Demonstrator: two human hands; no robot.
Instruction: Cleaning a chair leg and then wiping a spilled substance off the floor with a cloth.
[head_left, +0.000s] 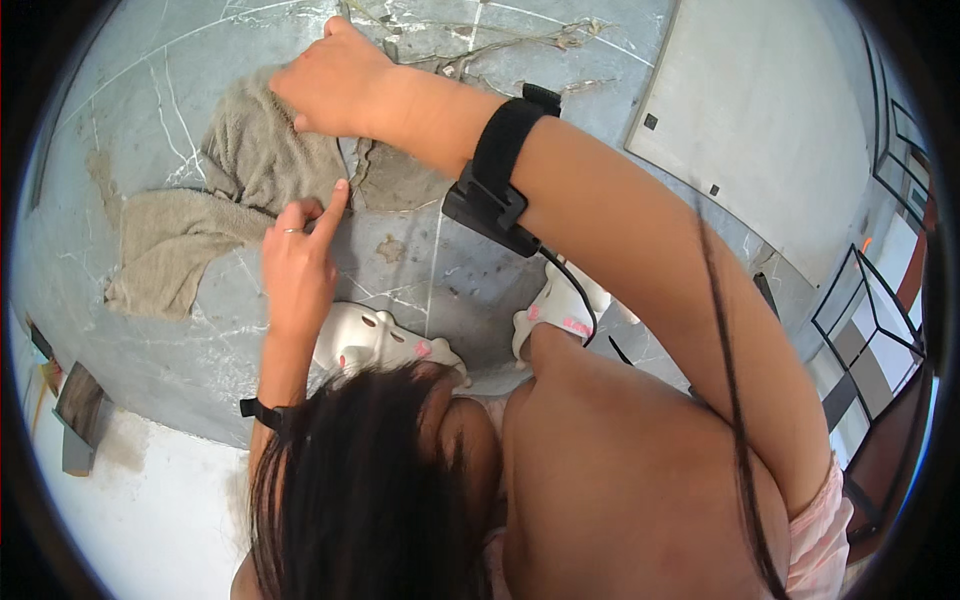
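A grey-brown terry towel (262, 150) lies rumpled on the grey marble-patterned tile floor (390, 277), with one part (161, 247) spread to the left. My right hand (334, 79) is closed in a fist at the towel's upper right edge; its grip is hidden. A thin dark edge shows below this fist, running down towards my left index fingertip. My left hand (300, 259) has its index finger extended and its other fingers curled at the towel's lower edge. Whether it grips the towel is unclear. To the right, a flat grey-brown scrap (401, 176) lies on the floor.
Stringy grey-brown strands (525, 45) trail over the tiles beyond my right hand. Two white slippers (386, 337) (566, 300) are on my feet. A pale flat panel (750, 112) lies at the upper right, near black metal frames (870, 307). A brown-and-grey block (79, 420) stands at the left.
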